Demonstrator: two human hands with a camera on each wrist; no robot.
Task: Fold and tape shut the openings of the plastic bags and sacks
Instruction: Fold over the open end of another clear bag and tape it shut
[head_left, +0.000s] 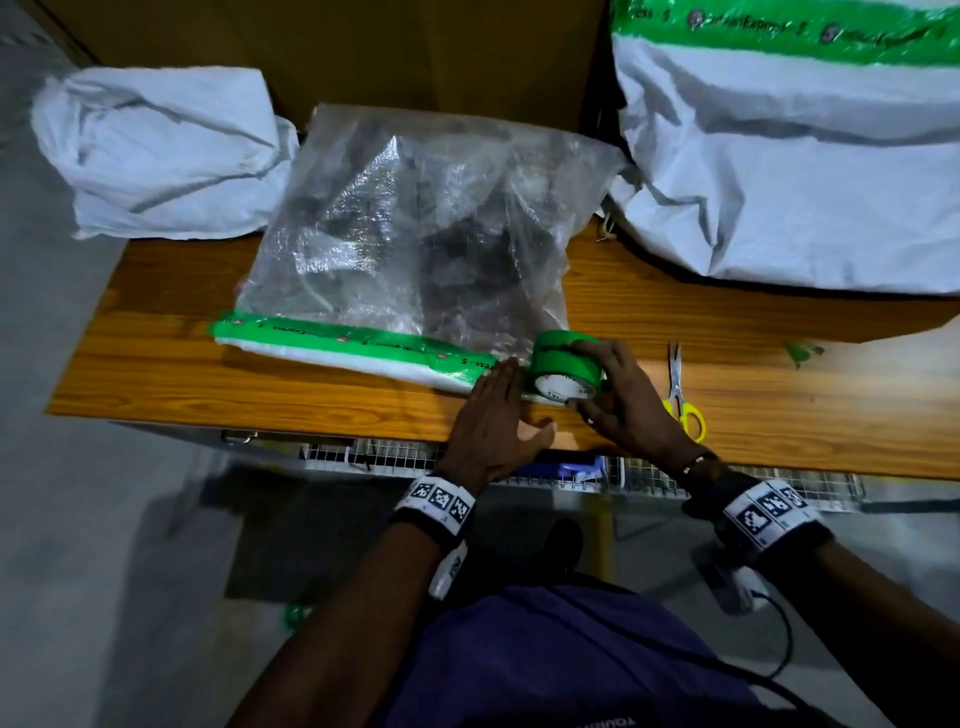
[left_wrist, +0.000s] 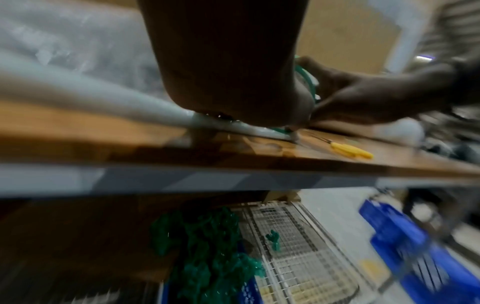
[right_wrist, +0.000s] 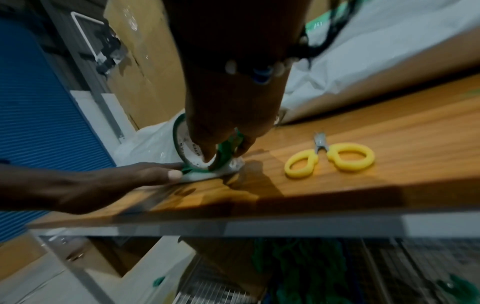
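At frame centre, right hand grips green tape roll on the clear bag's folded edge; left hand presses flat, fingers straight.

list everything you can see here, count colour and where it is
clear plastic bag: 1, transparent with dark contents, middle of the table, folded edge toward the person
tape strip: 1, green, along the bag's folded edge
tape roll: 1, green with white core, at the strip's right end
scissors: 1, yellow handles, on the table right of the roll
white sacks: 2, folded one far left, green-taped one far right
table: 1, brown wood
wire basket: 1, pale, under the table
left hand: flat, pressing the taped edge
right hand: gripping the tape roll
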